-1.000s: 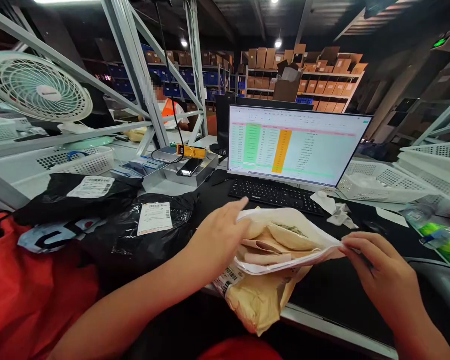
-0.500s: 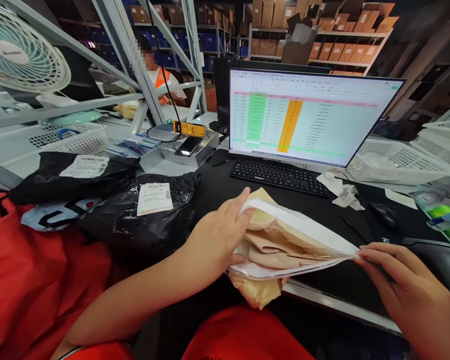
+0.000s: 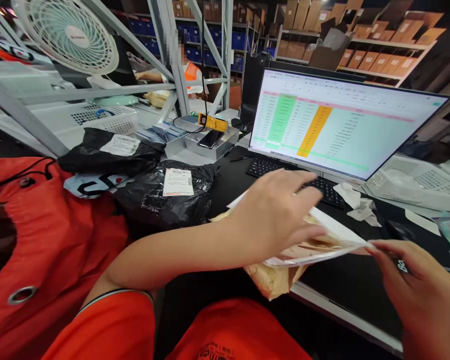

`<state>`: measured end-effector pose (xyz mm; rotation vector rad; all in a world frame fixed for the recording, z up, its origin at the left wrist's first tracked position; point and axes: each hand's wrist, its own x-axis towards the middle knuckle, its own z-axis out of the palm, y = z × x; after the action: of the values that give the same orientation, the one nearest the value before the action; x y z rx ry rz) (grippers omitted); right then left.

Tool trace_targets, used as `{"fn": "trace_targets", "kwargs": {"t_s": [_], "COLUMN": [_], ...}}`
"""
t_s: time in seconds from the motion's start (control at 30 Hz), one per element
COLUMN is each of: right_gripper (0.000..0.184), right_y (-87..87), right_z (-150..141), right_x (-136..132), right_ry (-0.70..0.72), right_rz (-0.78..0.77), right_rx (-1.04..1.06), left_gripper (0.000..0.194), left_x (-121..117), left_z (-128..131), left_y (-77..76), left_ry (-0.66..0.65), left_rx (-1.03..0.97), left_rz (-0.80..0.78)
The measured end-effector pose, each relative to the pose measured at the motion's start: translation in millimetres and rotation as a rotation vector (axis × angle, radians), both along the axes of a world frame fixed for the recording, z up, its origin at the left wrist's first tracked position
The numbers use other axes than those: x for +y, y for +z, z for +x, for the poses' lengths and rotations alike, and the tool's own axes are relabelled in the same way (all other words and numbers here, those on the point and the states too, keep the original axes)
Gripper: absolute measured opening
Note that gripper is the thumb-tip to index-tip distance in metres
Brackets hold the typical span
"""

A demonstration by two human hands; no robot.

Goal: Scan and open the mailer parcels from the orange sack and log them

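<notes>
Below the wide black-framed monitor (image 3: 345, 120), over the near edge of the black-topped bench (image 3: 333, 282): white-lipped tan bag (image 3: 339, 227), mouth parted, tan layers inside. Right hand (image 3: 416, 275) pinches its right corner; left hand (image 3: 273, 212) spread across the mouth, gripping nothing visible, contact unclear. Step, as judged: keeping the bag open for access. Next move likely calls for a steady right pinch, left fingers clear of the lip. Left of monitor, glossy black plastic parcel (image 3: 150, 202) crowds the left forearm's space; under monitor, black keyboard (image 3: 264, 167), partly hidden, and crumpled white tissues (image 3: 363, 211).
</notes>
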<state>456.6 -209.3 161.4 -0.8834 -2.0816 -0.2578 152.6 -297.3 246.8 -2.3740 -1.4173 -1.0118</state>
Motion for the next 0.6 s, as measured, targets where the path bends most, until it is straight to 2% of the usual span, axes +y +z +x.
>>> {"fn": "trace_targets", "kwargs": {"t_s": [0.1,0.17,0.23,0.3,0.4,0.5,0.6], "right_gripper": [0.012,0.028,0.038,0.034,0.023,0.020,0.023], "right_y": [13.0,20.6,26.2,28.5,24.1,15.4,9.7], "right_z": [-28,-40,-42,-34,-15,-2,5], "right_x": [5,8,10,10,5,-2,-3], "right_ry": [-0.016,0.051,0.171,0.236,0.237,0.170,0.063], "right_rz": [-0.019,-0.147,-0.301,-0.406,-0.498,-0.470,-0.427], "right_rx": [0.228,0.455,0.595,0.569,0.400,0.296,0.335], "left_gripper": [0.036,0.027,0.021,0.025,0.033,0.028,0.018], "left_x": [29,48,62,68,62,54,55], "left_z": [39,60,73,77,78,82,82], "left_y": [2.8,-1.3,-6.3,-9.5,-10.3,-8.4,-2.9], "left_ry": [-0.119,-0.138,-0.142,-0.141,-0.145,-0.177,-0.213], "left_rx": [0.094,0.171,0.208,0.215,0.282,0.385,0.469], "left_rz": [0.018,-0.009,-0.029,-0.042,-0.050,0.001,0.027]}}
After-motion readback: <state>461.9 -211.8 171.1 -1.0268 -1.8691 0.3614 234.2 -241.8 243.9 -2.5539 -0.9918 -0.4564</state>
